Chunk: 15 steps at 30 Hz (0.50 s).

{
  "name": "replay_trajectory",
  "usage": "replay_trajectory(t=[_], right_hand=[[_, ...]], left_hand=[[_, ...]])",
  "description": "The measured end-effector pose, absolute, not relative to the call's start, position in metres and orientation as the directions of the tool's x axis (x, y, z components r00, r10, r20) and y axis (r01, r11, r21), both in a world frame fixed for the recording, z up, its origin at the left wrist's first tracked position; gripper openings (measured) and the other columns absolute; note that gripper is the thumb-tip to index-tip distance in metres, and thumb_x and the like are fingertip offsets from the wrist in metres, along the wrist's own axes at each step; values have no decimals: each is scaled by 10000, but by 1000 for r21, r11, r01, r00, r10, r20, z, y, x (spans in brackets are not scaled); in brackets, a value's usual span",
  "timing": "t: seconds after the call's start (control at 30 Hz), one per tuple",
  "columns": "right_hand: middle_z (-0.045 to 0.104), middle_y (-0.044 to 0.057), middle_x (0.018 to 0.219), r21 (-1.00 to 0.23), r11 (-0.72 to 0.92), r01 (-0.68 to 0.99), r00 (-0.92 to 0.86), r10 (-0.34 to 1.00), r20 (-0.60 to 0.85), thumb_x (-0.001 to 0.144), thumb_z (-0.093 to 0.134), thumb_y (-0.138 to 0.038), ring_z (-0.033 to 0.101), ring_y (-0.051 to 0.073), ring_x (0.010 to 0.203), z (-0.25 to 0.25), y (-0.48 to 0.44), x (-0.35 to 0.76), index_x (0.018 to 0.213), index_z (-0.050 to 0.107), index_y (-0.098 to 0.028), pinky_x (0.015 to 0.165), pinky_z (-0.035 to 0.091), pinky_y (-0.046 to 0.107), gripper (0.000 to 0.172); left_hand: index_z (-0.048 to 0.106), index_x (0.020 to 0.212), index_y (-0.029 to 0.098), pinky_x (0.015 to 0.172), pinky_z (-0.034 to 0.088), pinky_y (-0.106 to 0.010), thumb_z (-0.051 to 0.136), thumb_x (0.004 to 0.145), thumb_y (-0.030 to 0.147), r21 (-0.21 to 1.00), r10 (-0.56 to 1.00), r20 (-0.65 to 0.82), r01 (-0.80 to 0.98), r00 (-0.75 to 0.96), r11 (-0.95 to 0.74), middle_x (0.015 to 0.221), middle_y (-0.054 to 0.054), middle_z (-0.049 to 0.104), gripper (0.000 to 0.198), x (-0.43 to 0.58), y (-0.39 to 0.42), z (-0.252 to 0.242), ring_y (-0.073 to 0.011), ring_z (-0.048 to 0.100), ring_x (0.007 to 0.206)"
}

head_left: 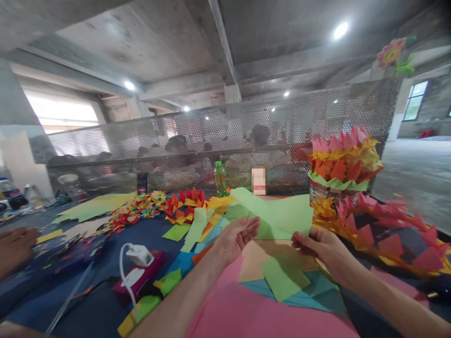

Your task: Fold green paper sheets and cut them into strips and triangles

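Note:
A large light green paper sheet (278, 213) is raised over the pile of coloured paper. My right hand (315, 244) pinches its lower right corner between thumb and fingers. My left hand (237, 239) is at the sheet's lower left part, palm turned up and fingers stretched out, without a visible grip on it. Beneath the hands lie an orange paper (252, 260), a smaller green piece (285, 277), blue paper (320, 291) and a big pink sheet (246, 314).
At the left, a purple power strip (141, 277) holds a white charger (140, 255). Another person's hand (16, 249) is at the far left. A green bottle (221, 180) stands behind. Folded paper rings (391, 234) and a stacked paper piece (343, 164) are at the right.

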State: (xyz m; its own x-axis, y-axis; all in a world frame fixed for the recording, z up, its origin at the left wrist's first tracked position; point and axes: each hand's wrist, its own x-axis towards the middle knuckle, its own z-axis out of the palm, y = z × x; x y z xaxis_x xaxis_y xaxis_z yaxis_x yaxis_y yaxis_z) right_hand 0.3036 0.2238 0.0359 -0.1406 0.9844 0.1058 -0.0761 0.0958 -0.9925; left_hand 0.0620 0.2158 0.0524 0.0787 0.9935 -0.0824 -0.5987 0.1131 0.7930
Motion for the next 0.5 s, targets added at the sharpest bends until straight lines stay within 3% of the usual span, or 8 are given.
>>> replay_trajectory(t=[0.1, 0.2, 0.33, 0.5], right_hand=[[720, 61, 699, -994, 65, -92, -225, 971, 84, 632, 811, -495, 637, 138, 629, 35, 221, 302, 724, 717, -147, 578, 522, 219, 372], [723, 47, 729, -991, 47, -124, -276, 958, 80, 681, 793, -465, 632, 121, 670, 37, 216, 301, 748, 715, -164, 604, 500, 193, 318], [722, 40, 721, -983, 49, -177, -320, 942, 105, 701, 789, -435, 611, 107, 639, 40, 210, 298, 730, 713, -176, 584, 477, 186, 272], [721, 35, 730, -975, 137, -175, -320, 929, 188, 734, 771, -406, 590, 102, 620, 40, 204, 293, 764, 726, -191, 577, 470, 191, 222]], left_hand=[[609, 982, 117, 811, 542, -259, 598, 877, 183, 806, 982, -152, -561, 111, 188, 970, -109, 736, 124, 64, 215, 49, -160, 708, 861], [601, 957, 68, 636, 548, -273, 560, 896, 410, 799, 928, -298, -474, 223, 370, 804, -153, 732, 349, 67, 214, 44, -196, 715, 674], [604, 976, 45, 745, 553, -335, 384, 887, 634, 748, 836, -330, -419, 437, 514, 1010, -236, 704, 635, 75, 211, 43, -269, 714, 880], [553, 675, 137, 777, 536, -300, 447, 904, 552, 781, 928, -313, -503, 200, 372, 796, -158, 737, 485, 83, 209, 42, -213, 723, 780]])
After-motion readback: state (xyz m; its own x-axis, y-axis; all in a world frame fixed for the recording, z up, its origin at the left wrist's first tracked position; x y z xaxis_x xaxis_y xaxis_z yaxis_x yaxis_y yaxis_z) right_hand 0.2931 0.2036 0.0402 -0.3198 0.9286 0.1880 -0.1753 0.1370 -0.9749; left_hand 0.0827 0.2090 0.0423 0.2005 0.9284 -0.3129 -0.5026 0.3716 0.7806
